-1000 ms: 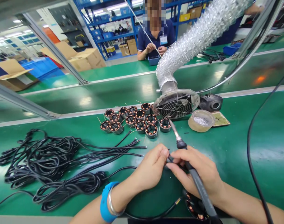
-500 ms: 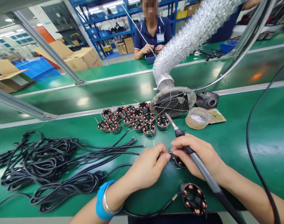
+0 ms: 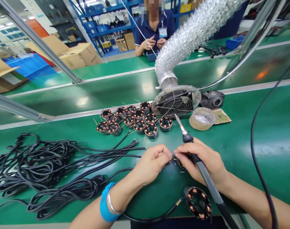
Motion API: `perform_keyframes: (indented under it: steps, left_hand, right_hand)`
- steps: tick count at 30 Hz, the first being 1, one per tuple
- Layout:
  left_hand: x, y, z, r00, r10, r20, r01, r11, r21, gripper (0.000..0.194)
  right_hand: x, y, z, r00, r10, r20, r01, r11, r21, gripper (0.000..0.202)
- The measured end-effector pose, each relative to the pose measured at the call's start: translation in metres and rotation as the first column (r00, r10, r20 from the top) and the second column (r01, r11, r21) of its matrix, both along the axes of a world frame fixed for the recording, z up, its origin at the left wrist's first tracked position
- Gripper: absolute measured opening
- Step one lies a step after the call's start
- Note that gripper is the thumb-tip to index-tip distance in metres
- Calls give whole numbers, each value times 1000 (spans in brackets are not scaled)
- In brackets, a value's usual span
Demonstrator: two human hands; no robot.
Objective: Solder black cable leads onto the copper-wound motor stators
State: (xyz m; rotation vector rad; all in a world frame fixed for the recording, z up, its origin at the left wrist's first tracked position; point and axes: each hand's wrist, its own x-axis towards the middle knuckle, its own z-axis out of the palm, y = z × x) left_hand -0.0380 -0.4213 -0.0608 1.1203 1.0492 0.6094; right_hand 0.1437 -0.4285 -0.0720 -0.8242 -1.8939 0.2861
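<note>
My right hand is closed around a soldering iron, its tip pointing up and away toward the fan. Thumb and forefinger of that hand also meet close to a thin wire at the fingertips. My left hand is closed in a pinch just to the left, on what looks like the same thin wire. Below the fingertips, the coloured wire ends of a black cable show. A copper-wound motor stator lies mostly hidden behind my right fingers. Nearer me, another stator has a black cable joined to it.
Several stators stand grouped before a round fume-extractor fan with a silver duct. A tub of solder bits sits right of it. Coiled black cables cover the left. A co-worker sits across the bench.
My two hands stay close together and shift only slightly. The soldering iron's tip has swung a little to the right. The whole view has shifted slightly.
</note>
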Motion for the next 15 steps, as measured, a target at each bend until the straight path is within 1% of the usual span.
perform_keyframes:
  steps: [2,4,6,8,11,15]
  left_hand:
    - [2,1,-2,998,51,-23,-50,997,51,21]
    - [4,1,-4,996,71,-51,-66,992,103,19]
    - [5,1,-5,993,87,-83,-74,987,142,19]
    - [4,1,-5,988,104,-113,-84,983,164,20]
    - [3,1,-3,985,103,-138,-75,978,194,20]
    - [1,3,1,985,68,-157,-28,969,244,17]
  right_hand:
    - [5,-2,4,999,-36,12,36,998,-57,23]
    - [12,-6,10,998,-62,6,62,991,-117,32]
    - [21,-13,16,998,-66,-9,65,990,-127,43]
    - [29,-19,20,997,-69,-26,66,992,-109,45]
    - [37,-27,22,989,-124,-78,115,986,-118,34]
    - [40,-31,19,962,-237,-136,206,956,-208,19]
